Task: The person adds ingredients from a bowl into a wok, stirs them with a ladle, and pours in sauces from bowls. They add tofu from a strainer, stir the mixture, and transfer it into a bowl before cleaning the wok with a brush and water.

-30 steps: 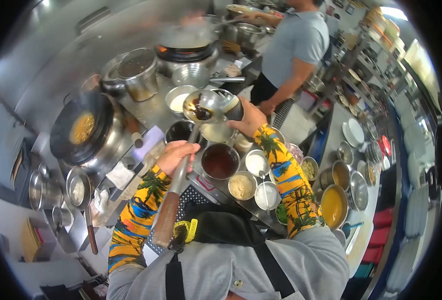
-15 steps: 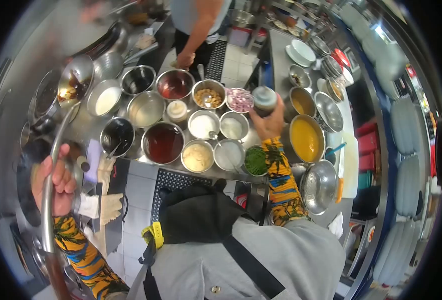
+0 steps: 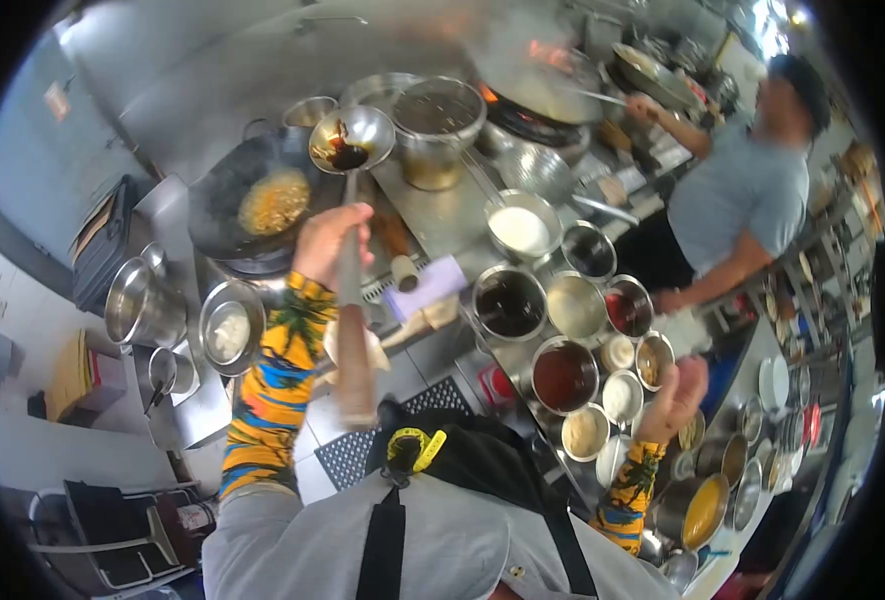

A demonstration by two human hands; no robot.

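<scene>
My left hand (image 3: 333, 243) is wrapped round the handle of a long ladle (image 3: 354, 134), whose bowl holds dark sauce. The ladle's bowl is raised just right of a wok (image 3: 203, 210) that has brown, bubbling food (image 3: 275, 202) in it. My right hand (image 3: 673, 402) is open and holds nothing, above the right part of a group of metal bowls. Near it are a bowl of white stuff (image 3: 623, 396), a bowl of nuts (image 3: 655, 358) and a bowl of red-brown sauce (image 3: 565, 375).
A co-worker (image 3: 738, 190) in a grey shirt stands at the upper right, one hand on a utensil over a flaming wok (image 3: 543, 95). A large pot (image 3: 439, 120) sits between the woks. At the left are a steel pot (image 3: 146, 303) and a strainer bowl (image 3: 233, 328).
The view has swung left to the woks. My right hand has let go of the dark bottle it gripped. My left hand still holds the ladle, now beside the wok.
</scene>
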